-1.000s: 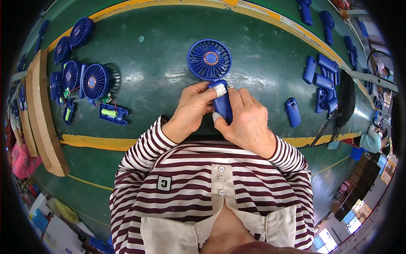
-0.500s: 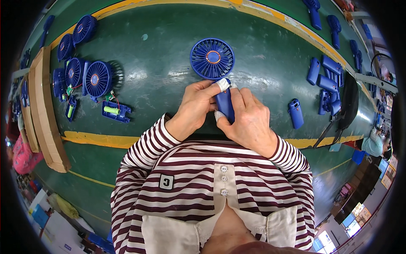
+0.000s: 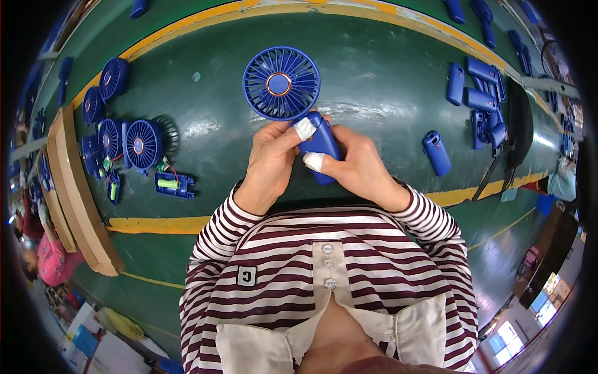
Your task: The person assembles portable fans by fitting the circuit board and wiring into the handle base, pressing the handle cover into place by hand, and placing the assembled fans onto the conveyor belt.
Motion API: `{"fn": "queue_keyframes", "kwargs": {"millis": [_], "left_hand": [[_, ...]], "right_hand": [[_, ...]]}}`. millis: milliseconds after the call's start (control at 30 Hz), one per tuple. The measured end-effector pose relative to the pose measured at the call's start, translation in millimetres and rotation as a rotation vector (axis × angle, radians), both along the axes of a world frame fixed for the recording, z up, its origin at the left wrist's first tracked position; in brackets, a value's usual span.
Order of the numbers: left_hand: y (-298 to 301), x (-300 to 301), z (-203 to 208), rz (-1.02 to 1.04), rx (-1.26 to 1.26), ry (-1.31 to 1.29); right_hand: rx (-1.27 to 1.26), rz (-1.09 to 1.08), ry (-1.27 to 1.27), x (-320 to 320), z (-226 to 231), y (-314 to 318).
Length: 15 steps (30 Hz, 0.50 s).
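A blue handheld fan (image 3: 280, 83) with a round grille and an orange ring at its centre is held in front of my body. My left hand (image 3: 273, 161) grips the handle's upper part just below the grille, its white-wrapped thumb lying across the neck. From the other side my right hand (image 3: 358, 161) clasps the handle, with its thumb, also wrapped in white, on the handle's front near the lower end. The fingers of both hands behind the handle are mostly hidden.
To the left are several fan heads (image 3: 143, 144) and an opened handle shell (image 3: 175, 185) with a green battery and wires. A cardboard tray (image 3: 81, 193) stands at the left edge. On the right lie a single handle shell (image 3: 437, 153), piled shells (image 3: 481, 99) and a black bag (image 3: 522, 134).
The fan has shifted left and turned its front more fully toward me. My right hand has slid its grip, its fingers now going behind the handle. The head view has turned slightly.
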<state>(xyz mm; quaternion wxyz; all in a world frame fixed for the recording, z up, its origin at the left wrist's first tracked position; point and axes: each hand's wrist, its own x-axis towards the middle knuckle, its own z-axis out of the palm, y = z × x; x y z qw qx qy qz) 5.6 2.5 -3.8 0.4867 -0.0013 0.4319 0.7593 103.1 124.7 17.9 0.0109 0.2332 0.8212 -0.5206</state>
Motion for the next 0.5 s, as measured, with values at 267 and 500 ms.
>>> {"fn": "queue_keyframes", "kwargs": {"millis": [267, 500], "left_hand": [[-1.3, 6.4, -1.9, 0.014, -0.043, 0.051], [0.8, 6.3, 0.3, -0.034, -0.036, 0.073]], "right_hand": [[-0.643, -0.109, 0.044, 3.3, -20.9, -7.1], [-0.588, -0.052, -0.059, 1.9, -11.8, -0.2]]}}
